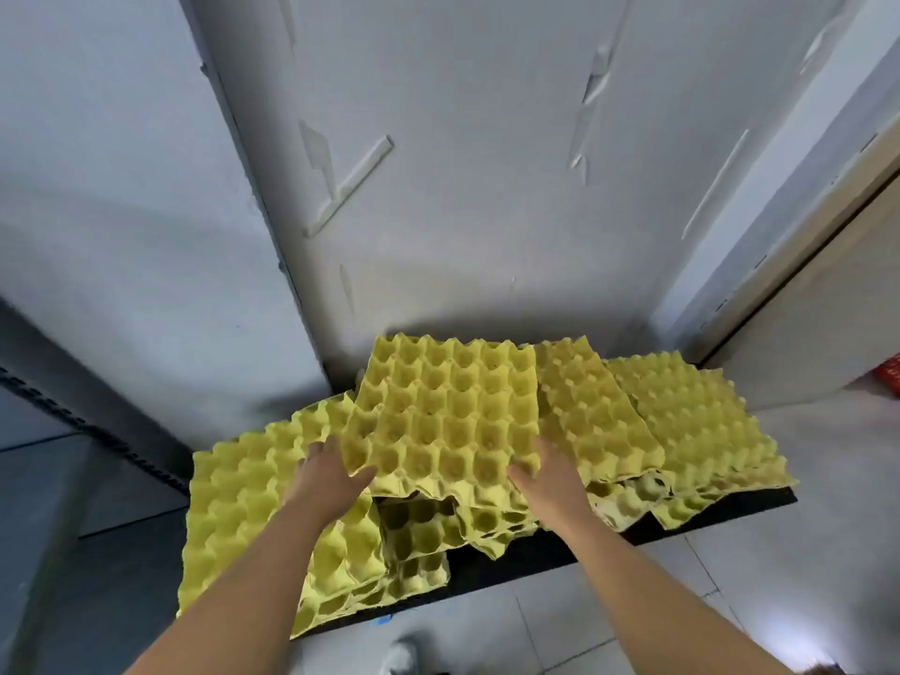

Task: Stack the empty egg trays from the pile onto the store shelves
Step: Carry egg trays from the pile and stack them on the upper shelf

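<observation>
- Egg tray (438, 411), yellow moulded pulp with its cups facing up, sits on top of the heap of trays in the middle of the view; its near edge is tilted slightly and held at both near corners
- Left hand (326, 475) grips the near-left corner of that egg tray; the thumb lies on top over the edge cups and the fingers are curled beneath, out of sight; the hand is closed on the tray
- Right hand (548, 475) grips the near-right corner of the same egg tray; the thumb presses into the edge cups and the fingers wrap around the side; this hand is closed on the tray too
- Pile of trays (423, 523) lies directly under the held egg tray, loosely stacked and skewed; some edges are bent and torn
- Left tray (243, 499) lies beside the held egg tray on its left, lower down and overhanging the near edge of the dark board
- Right trays (691, 426) lie beside the held egg tray on its right, overlapping one another
- Dark board (545, 552) lies beneath the pile, showing just in front of the held egg tray
- Grey wall (462, 187) rises just behind the egg tray; pale tiled floor (803, 479) spreads to its right
</observation>
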